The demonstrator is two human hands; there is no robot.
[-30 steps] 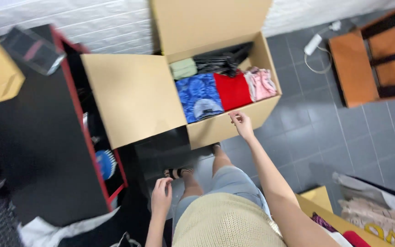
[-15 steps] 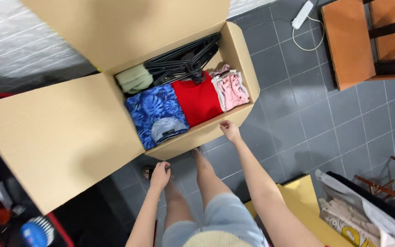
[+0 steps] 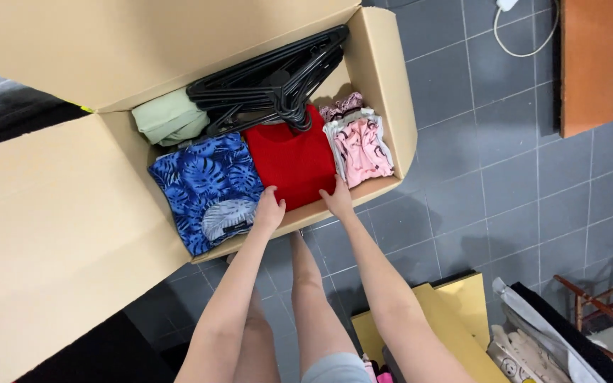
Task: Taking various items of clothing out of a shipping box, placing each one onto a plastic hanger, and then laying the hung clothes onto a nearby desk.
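Down on the grey tiled floor (image 3: 505, 206) an open cardboard box (image 3: 391, 92) stands with its big flaps (image 3: 51, 234) spread wide, and both of the person's hands are at its near wall. Inside, a folded red garment (image 3: 294, 157) lies in the middle; the left hand (image 3: 269, 211) rests on its near left corner and the right hand (image 3: 338, 198) on its near right corner, fingers curled down over the cloth where it meets the box edge, though I cannot tell whether they have a firm grip on it yet. Just to the left lies a folded blue leaf-print shirt (image 3: 200, 184), touching the red one, and to the right a folded pink garment (image 3: 363, 147) with a few more folded pieces stacked behind it. At the back a rolled pale green garment (image 3: 170, 118) sits beside a heap of black plastic hangers (image 3: 271, 74), whose hooks overlap the red garment's far edge. Around the box, a wooden chair (image 3: 597, 64) stands at the far right with a white cable (image 3: 526, 28) near it, and a yellow box (image 3: 455, 319) lies close by the person's legs.
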